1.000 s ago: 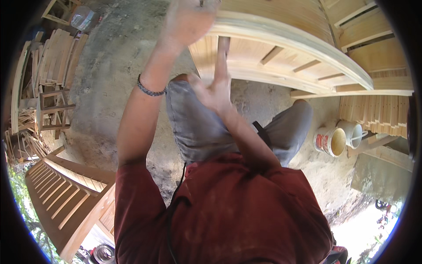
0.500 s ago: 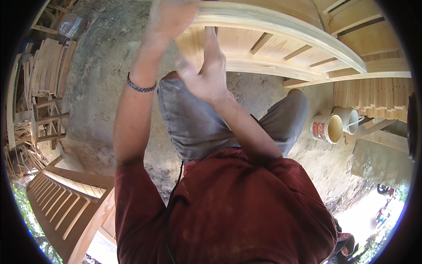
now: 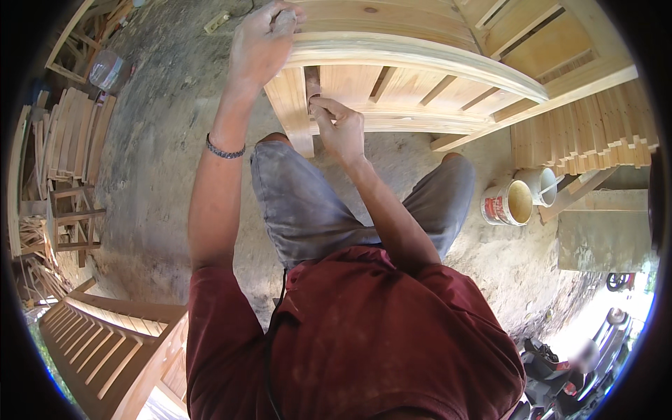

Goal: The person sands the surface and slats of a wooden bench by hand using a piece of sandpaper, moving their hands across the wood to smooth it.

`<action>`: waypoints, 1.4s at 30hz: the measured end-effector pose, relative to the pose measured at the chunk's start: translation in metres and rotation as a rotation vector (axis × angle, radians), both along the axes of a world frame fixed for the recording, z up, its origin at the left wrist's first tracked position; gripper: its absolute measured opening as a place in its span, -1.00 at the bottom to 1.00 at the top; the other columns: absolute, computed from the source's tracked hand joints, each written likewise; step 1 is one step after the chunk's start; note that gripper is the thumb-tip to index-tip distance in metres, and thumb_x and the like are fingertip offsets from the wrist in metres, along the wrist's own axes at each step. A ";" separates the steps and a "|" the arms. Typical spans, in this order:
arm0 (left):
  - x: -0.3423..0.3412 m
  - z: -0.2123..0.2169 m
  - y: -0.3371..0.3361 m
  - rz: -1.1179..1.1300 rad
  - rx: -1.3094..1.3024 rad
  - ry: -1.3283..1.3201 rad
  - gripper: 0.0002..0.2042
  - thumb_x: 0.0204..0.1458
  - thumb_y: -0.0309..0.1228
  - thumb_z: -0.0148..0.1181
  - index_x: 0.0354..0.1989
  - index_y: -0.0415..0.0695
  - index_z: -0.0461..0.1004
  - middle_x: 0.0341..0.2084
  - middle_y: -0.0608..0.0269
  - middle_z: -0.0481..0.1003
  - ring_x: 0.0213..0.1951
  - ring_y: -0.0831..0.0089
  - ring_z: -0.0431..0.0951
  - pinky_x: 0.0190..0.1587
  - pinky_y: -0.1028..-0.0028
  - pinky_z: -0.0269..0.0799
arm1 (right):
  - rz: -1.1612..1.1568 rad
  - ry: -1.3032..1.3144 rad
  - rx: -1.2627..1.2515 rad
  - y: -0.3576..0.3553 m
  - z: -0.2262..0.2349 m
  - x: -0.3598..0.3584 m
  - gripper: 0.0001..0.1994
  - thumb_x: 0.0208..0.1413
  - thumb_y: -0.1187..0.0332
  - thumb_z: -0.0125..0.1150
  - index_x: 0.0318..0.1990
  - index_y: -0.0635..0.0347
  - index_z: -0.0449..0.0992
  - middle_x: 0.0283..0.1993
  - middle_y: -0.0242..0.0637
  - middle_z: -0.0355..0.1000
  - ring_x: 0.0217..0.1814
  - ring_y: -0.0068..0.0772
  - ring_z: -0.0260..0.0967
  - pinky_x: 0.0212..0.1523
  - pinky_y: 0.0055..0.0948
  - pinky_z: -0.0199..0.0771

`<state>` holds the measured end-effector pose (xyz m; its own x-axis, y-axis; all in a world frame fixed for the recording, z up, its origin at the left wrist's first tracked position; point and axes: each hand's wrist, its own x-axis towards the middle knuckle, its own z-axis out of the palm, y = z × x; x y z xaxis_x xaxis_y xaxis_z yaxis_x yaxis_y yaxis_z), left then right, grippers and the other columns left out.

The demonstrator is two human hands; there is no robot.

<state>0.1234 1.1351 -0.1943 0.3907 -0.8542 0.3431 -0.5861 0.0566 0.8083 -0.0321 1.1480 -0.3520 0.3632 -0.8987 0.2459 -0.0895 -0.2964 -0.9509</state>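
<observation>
A pale wooden slatted frame (image 3: pixel 420 52) with a curved rail lies in front of me. My left hand (image 3: pixel 262 49), with a dark bracelet on its wrist, is closed around the frame's left corner. A greyish lump shows at its fingers; I cannot tell whether it is a fingertip or a held piece. My right hand (image 3: pixel 341 131) is pinched at the leftmost slot between the slats, below the curved rail. Something small and brownish shows at its fingertips, too hidden to name.
Two white buckets (image 3: pixel 505 203) stand on the concrete floor at the right, below stacked wood pieces (image 3: pixel 581 143). Wood strips (image 3: pixel 73 133) and a clear plastic container (image 3: pixel 106 70) are at the left. A slatted wooden piece (image 3: pixel 105 343) stands at lower left.
My right hand, blurred with fingers extended before, is now pinched at the slot. My left hand has gone from a blur over the rail to a grip on the corner. The view has shifted slightly.
</observation>
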 end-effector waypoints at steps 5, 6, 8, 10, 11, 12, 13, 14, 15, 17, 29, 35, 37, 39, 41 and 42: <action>0.003 -0.003 0.004 -0.020 -0.002 -0.079 -0.70 0.29 -0.31 0.01 -0.02 -0.21 0.59 -0.19 0.18 0.67 -0.15 0.44 0.65 -0.04 0.43 0.50 | 0.050 0.203 -0.108 0.003 0.013 -0.003 -0.62 0.16 0.34 0.22 0.14 0.20 0.53 -0.09 -0.10 0.61 -0.04 -0.07 0.59 -0.05 -0.16 0.56; 0.004 -0.007 0.003 -0.040 -0.057 -0.069 -0.69 0.26 -0.26 0.05 -0.05 -0.20 0.60 -0.23 0.18 0.68 -0.23 0.45 0.64 -0.10 0.41 0.51 | 0.068 0.273 -0.142 0.006 0.014 -0.005 -0.59 0.18 0.31 0.21 0.17 0.20 0.50 -0.11 -0.09 0.59 -0.02 -0.07 0.58 -0.03 -0.15 0.55; 0.009 -0.012 0.001 -0.073 -0.102 -0.066 -0.68 0.24 -0.22 0.08 -0.08 -0.20 0.61 -0.28 0.18 0.69 -0.30 0.44 0.63 -0.16 0.40 0.52 | 0.100 0.425 -0.162 0.012 0.018 -0.007 -0.51 0.18 0.26 0.19 0.27 0.15 0.41 -0.13 -0.10 0.57 0.00 -0.05 0.55 -0.01 -0.10 0.52; 0.007 -0.012 0.002 -0.102 -0.077 -0.071 -0.68 0.26 -0.23 0.06 -0.06 -0.22 0.60 -0.30 0.16 0.68 -0.28 0.43 0.64 -0.15 0.41 0.51 | 0.128 0.598 -0.131 0.017 0.022 -0.009 -0.41 0.18 0.22 0.17 0.38 0.04 0.31 -0.15 -0.11 0.56 0.02 -0.02 0.53 -0.01 -0.03 0.50; 0.007 -0.012 0.005 -0.116 -0.050 -0.075 -0.67 0.26 -0.22 0.08 -0.04 -0.23 0.59 -0.24 0.15 0.68 -0.22 0.41 0.64 -0.10 0.42 0.51 | 0.147 0.634 -0.105 0.018 0.020 -0.012 -0.39 0.18 0.21 0.15 0.41 -0.01 0.28 -0.17 -0.10 0.57 0.00 0.00 0.54 0.00 -0.01 0.49; 0.006 -0.008 0.009 -0.133 -0.028 -0.082 -0.65 0.26 -0.21 0.09 -0.02 -0.24 0.58 -0.19 0.14 0.67 -0.15 0.39 0.65 -0.05 0.43 0.51 | 0.162 0.668 -0.083 0.018 0.018 -0.015 -0.38 0.19 0.20 0.14 0.44 -0.07 0.25 -0.18 -0.09 0.58 -0.02 0.02 0.54 0.01 0.00 0.49; 0.006 -0.005 0.010 -0.150 -0.005 -0.088 -0.64 0.26 -0.20 0.10 -0.01 -0.25 0.57 -0.14 0.13 0.67 -0.09 0.38 0.65 0.00 0.44 0.51 | 0.177 0.703 -0.060 0.018 0.018 -0.016 -0.36 0.19 0.18 0.13 0.46 -0.12 0.21 -0.20 -0.08 0.58 -0.04 0.04 0.55 0.02 0.02 0.48; 0.014 -0.005 0.009 -0.307 -0.010 0.179 -0.64 0.27 -0.20 0.10 0.05 -0.23 0.54 -0.05 0.12 0.62 0.00 0.37 0.60 0.08 0.40 0.47 | 0.189 0.754 -0.045 0.018 0.018 -0.015 -0.34 0.19 0.18 0.12 0.47 -0.14 0.20 -0.22 -0.07 0.59 -0.07 0.06 0.55 0.03 0.02 0.48; 0.028 -0.010 0.006 -0.467 -0.014 0.453 -0.63 0.28 -0.21 0.09 0.11 -0.21 0.51 0.04 0.11 0.58 0.08 0.37 0.56 0.17 0.37 0.44 | 0.199 0.810 -0.027 0.019 0.020 -0.017 -0.33 0.18 0.18 0.12 0.48 -0.15 0.18 -0.24 -0.06 0.60 -0.09 0.08 0.56 0.03 0.03 0.48; 0.054 -0.023 -0.002 -0.596 0.032 0.832 -0.59 0.28 -0.21 0.12 0.20 -0.21 0.46 0.16 0.10 0.51 0.20 0.36 0.49 0.27 0.33 0.39 | 0.237 0.842 0.011 0.021 0.022 -0.018 -0.32 0.19 0.18 0.12 0.49 -0.20 0.14 -0.23 0.02 0.60 -0.09 0.16 0.56 0.04 0.07 0.48; 0.073 -0.159 -0.014 -0.172 0.043 0.705 -0.54 0.32 -0.21 0.09 0.29 -0.22 0.37 0.21 0.10 0.46 0.24 0.33 0.45 0.25 0.31 0.41 | 0.174 0.592 -0.098 0.031 0.009 -0.065 -0.30 0.16 0.23 0.14 0.49 -0.17 0.15 -0.04 -0.03 0.58 0.02 0.11 0.53 0.07 -0.03 0.51; 0.081 -0.219 0.021 -0.052 -0.003 1.041 -0.70 0.35 -0.18 0.05 -0.03 -0.16 0.52 -0.33 0.32 0.52 -0.32 0.56 0.47 -0.27 0.51 0.37 | 0.256 0.839 -0.156 0.026 -0.036 -0.057 -0.34 0.17 0.20 0.19 0.44 -0.01 0.21 0.01 -0.07 0.57 0.07 0.04 0.54 0.09 -0.06 0.53; 0.063 -0.201 0.031 -0.090 0.044 0.971 -0.70 0.36 -0.15 0.03 -0.14 -0.13 0.55 -0.52 0.42 0.48 -0.51 0.64 0.39 -0.43 0.56 0.27 | 0.277 0.782 -0.141 0.038 -0.019 -0.052 -0.39 0.17 0.24 0.19 0.40 0.06 0.29 0.05 -0.03 0.55 0.08 0.04 0.54 0.08 -0.10 0.56; 0.083 -0.204 0.038 -0.130 0.074 0.849 -0.64 0.35 -0.10 0.04 -0.08 -0.18 0.55 -0.41 0.36 0.56 -0.42 0.61 0.50 -0.35 0.54 0.39 | 0.258 0.535 -0.081 0.051 0.010 -0.052 -0.41 0.16 0.32 0.21 0.37 0.13 0.31 0.12 0.04 0.51 0.10 0.03 0.54 0.08 -0.14 0.57; 0.071 -0.176 0.030 -0.143 0.115 0.811 -0.60 0.33 -0.09 0.07 0.02 -0.21 0.52 -0.25 0.27 0.59 -0.27 0.56 0.56 -0.20 0.51 0.47 | 0.146 0.343 -0.141 0.051 0.008 -0.063 -0.44 0.16 0.38 0.24 0.34 0.22 0.34 0.18 0.09 0.47 0.14 0.01 0.53 0.09 -0.18 0.57; 0.066 -0.161 0.025 -0.156 0.128 0.786 -0.57 0.33 -0.09 0.08 0.08 -0.23 0.51 -0.17 0.23 0.61 -0.20 0.54 0.59 -0.12 0.50 0.51 | 0.058 0.262 -0.249 0.044 0.002 -0.071 -0.45 0.16 0.40 0.25 0.32 0.27 0.35 0.20 0.10 0.45 0.17 -0.02 0.51 0.10 -0.19 0.57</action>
